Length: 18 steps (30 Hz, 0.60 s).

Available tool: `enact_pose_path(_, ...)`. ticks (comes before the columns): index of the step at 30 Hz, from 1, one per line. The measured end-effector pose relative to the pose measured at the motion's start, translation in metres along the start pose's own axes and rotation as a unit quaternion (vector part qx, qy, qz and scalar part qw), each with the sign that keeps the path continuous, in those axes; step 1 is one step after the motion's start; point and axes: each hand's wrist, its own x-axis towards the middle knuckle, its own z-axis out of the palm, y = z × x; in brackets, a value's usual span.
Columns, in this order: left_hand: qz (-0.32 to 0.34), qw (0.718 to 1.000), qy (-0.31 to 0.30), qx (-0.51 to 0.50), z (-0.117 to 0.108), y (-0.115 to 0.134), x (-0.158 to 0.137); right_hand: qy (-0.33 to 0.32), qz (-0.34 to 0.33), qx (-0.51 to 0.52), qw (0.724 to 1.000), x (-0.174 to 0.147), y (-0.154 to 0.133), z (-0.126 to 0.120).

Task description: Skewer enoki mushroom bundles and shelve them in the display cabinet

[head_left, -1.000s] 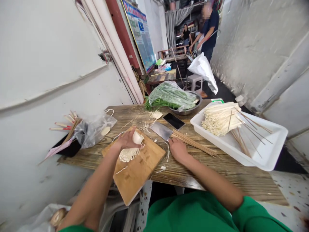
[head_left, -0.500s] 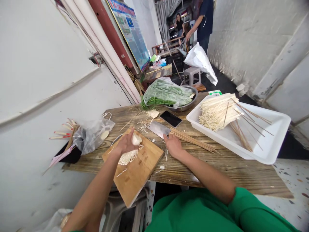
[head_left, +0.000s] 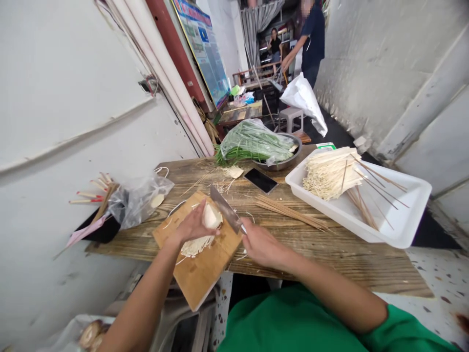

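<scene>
On the wooden cutting board [head_left: 207,264] lies a bunch of enoki mushrooms [head_left: 211,215], its thick white root end pointing away from me. My left hand [head_left: 192,225] is closed around the bunch, thumb on the near side. My right hand [head_left: 258,243] grips the handle of a cleaver [head_left: 225,209], whose broad blade stands just right of the root end, over the board's right edge. Whether the blade touches the mushrooms I cannot tell. A cut-off enoki root piece [head_left: 233,171] and loose strands lie beyond the board.
Bamboo skewers [head_left: 291,211] lie right of the board. A white tray [head_left: 410,215] holds enoki and skewers. Farther back are a phone [head_left: 260,180] and bagged green vegetables [head_left: 252,142] in a metal bowl [head_left: 293,159]. A black container [head_left: 106,230] stands left. A person [head_left: 311,44] holds something in the background.
My right hand has picked the cleaver up off the table and brought it left to the board, beside the root end. My left hand still holds the enoki.
</scene>
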Motion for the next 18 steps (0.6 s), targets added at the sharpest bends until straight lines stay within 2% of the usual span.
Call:
enact_pose_path(2, -0.005, 1.0, 0.0, 0.005, -0.001, -0.003, 0.0, -0.006, 0.008, 0.0, 1.0, -0.005, -0.011, 0.007)
enact_pose_path(9, -0.001, 0.997, 0.078, 0.031, 0.01, 0.004, -0.003, -0.005, 0.043, 0.001, 0.999, 0.0, -0.033, 0.022)
enact_pose_path(13, 0.003, 0.994, 0.101, 0.04, 0.017, 0.003, -0.002, -0.007, 0.05, -0.024, 0.998, 0.009, -0.034, 0.03)
enact_pose_path(18, -0.003, 0.992, 0.117, 0.053, 0.025, 0.002, 0.003, -0.041, 0.08, -0.063, 0.994, 0.02, -0.028, 0.042)
